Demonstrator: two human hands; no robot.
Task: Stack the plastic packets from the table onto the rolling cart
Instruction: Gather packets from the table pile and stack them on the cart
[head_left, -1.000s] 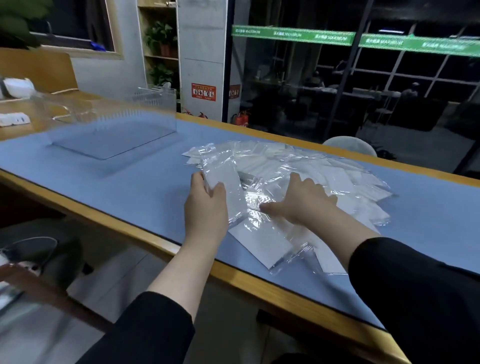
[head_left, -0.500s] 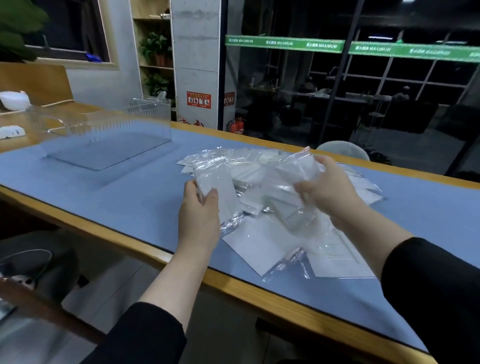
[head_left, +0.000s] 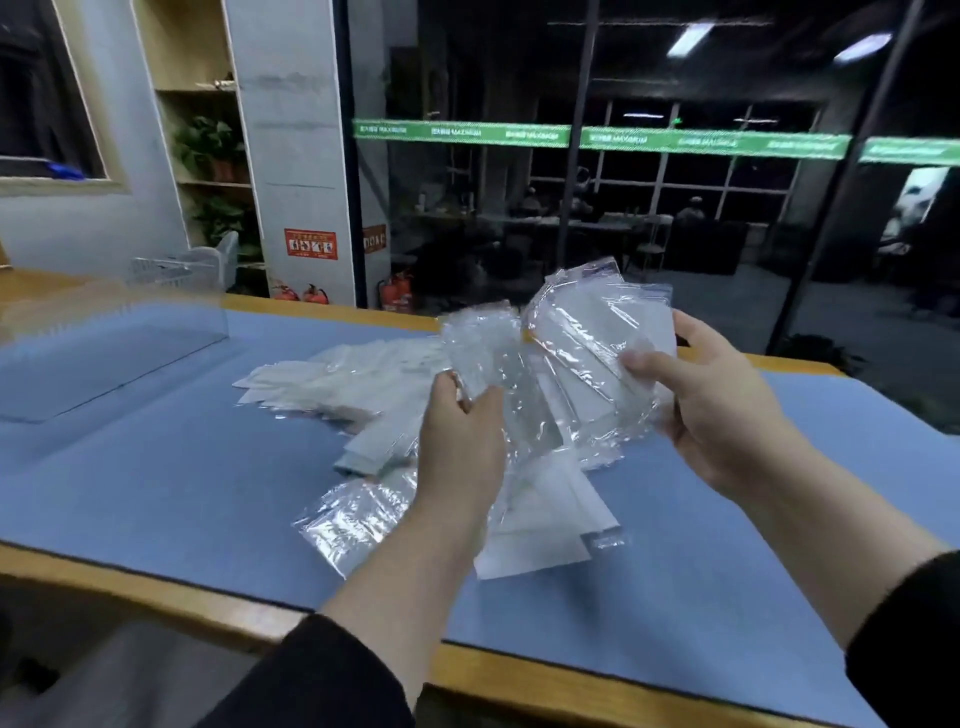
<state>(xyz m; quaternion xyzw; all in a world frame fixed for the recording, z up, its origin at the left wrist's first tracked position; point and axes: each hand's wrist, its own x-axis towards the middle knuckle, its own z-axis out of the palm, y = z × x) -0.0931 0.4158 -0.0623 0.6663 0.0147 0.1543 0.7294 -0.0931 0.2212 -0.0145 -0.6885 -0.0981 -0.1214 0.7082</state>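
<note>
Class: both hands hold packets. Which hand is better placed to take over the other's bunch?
Probably the right hand: it grips the larger bunch, beside the left hand's packets.

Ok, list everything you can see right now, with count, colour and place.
packets in hands: two bunches, clear, lifted above table
packets on table: loose pile, count unclear, clear and white
table: one, blue mat, wooden edge
clear tray: one, transparent, far left on table
fire extinguishers: several, red, floor behind table
potted plants: two, green, shelves
left hand: grips one bunch
right hand: grips other bunch
</note>
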